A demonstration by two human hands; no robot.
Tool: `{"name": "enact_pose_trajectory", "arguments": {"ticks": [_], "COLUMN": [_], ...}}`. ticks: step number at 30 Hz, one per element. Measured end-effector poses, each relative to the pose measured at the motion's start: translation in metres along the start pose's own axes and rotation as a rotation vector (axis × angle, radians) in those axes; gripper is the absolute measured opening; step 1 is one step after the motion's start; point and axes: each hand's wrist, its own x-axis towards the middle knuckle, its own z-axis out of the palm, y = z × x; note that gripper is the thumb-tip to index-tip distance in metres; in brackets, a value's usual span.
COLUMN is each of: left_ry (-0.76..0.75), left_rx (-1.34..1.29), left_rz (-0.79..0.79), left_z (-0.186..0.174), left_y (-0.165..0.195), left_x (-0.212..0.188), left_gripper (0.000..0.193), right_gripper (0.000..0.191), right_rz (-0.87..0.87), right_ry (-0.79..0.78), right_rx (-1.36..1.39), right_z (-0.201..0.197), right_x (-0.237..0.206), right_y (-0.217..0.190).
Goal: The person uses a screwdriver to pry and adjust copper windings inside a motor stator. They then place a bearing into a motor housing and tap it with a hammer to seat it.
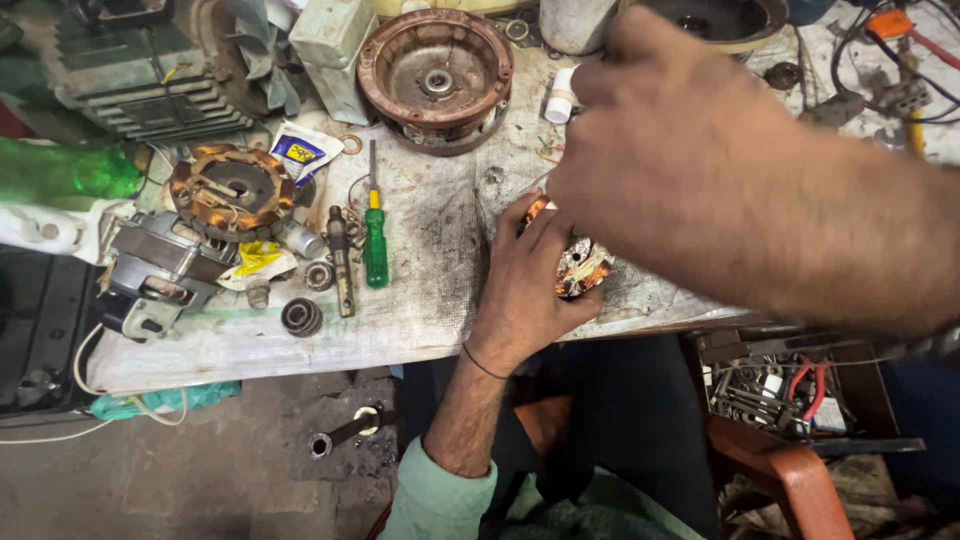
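My left hand [522, 290], in a green sleeve with a thin black band at the wrist, grips a small copper-wound motor part [581, 266] on the worn white cloth covering the bench [430, 290]. My right hand [690, 150] hovers close to the camera just above that part, its back turned up and its fingers curled under and hidden. A small white tube [562, 94] lies just beyond its knuckles.
A green-handled screwdriver [375, 243], a steel shaft [340, 262] and a bearing [301, 316] lie left of my hand. Further left are a copper-wound stator [232, 190] and a grey motor [158, 272]. A rusty round housing [437, 78] stands behind. A tool-filled drawer [775, 392] is open at lower right.
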Motion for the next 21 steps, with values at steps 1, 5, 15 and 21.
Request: {"name": "enact_pose_trajectory", "arguments": {"ticks": [1, 5, 15, 21], "left_ry": [0.004, -0.010, 0.000, 0.053], "left_rx": [0.002, 0.017, -0.004, 0.105], "left_rz": [0.002, -0.001, 0.011, 0.028], "left_z": [0.000, -0.001, -0.004, -0.006], "left_y": [0.000, 0.000, 0.004, 0.007], "left_x": [0.000, 0.000, 0.004, 0.000], "left_gripper": [0.082, 0.073, 0.088, 0.096], "right_gripper": [0.030, 0.021, 0.038, 0.036], "right_rz": [-0.020, 0.000, 0.083, 0.054], "right_ry": [-0.064, 0.289, 0.227, 0.536], "right_rx": [0.039, -0.076, 0.071, 0.194], "right_z": [0.006, 0.032, 0.064, 0.080], "right_x": [0.003, 0.004, 0.020, 0.036], "right_y": [-0.005, -0.009, 0.012, 0.019]}}
